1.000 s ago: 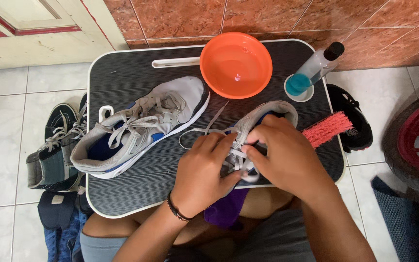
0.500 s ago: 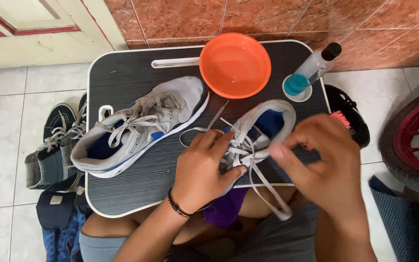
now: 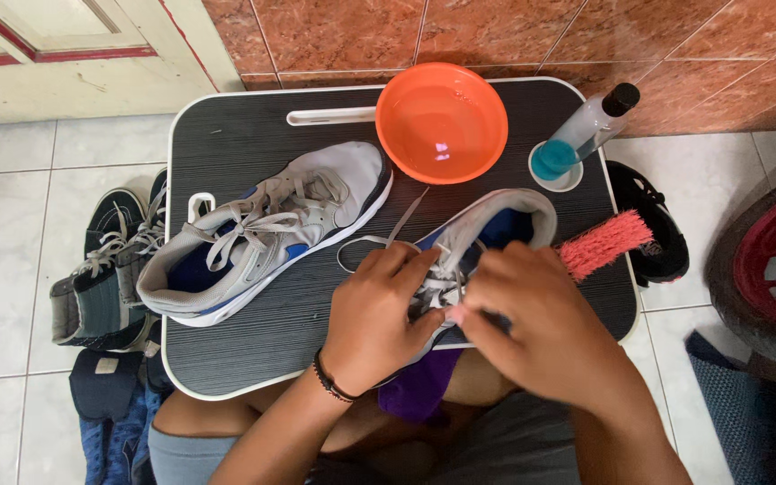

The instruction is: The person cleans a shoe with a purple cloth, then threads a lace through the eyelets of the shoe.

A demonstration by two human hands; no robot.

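A grey and blue sneaker [image 3: 487, 229] lies on the dark lap tray [image 3: 253, 144], its heel opening pointing away from me. My left hand [image 3: 379, 310] rests on its laced front and pinches the white laces [image 3: 437, 287]. My right hand [image 3: 541, 328] meets it from the right, fingertips on the same laces. A loose lace loop [image 3: 361, 247] trails to the left. The second grey sneaker [image 3: 262, 233] lies untouched on the tray's left half, laces tied loosely.
An orange bowl [image 3: 442, 121] with water and a clear bottle of blue liquid [image 3: 581, 135] stand at the tray's far edge. A pink brush [image 3: 604, 244] lies at the right rim. Dark shoes [image 3: 101, 278] sit on the white floor tiles left; another dark shoe [image 3: 653, 229] right.
My right hand had pulled a lace out to the right half a second ago; it has now come back to the shoe's laces beside my left hand.
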